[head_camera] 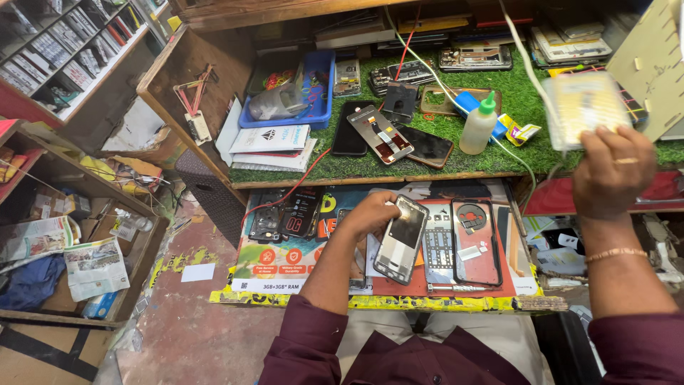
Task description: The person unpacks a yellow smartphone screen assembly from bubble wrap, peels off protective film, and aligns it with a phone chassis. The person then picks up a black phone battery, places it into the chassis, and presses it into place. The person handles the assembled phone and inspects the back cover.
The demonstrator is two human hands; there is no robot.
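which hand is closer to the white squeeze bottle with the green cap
Right. The right hand is raised just beside the squeeze bottle; the left hand is lower down, holding a phone frame.

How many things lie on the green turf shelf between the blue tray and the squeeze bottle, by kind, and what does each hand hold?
Dark glass phone screens lying flat: 2
Silver opened phone panel with ribbon cable: 1
Small black phone body: 1
Total: 4
Left hand holds a grey opened phone frame; right hand holds a blurred yellow flat pack.
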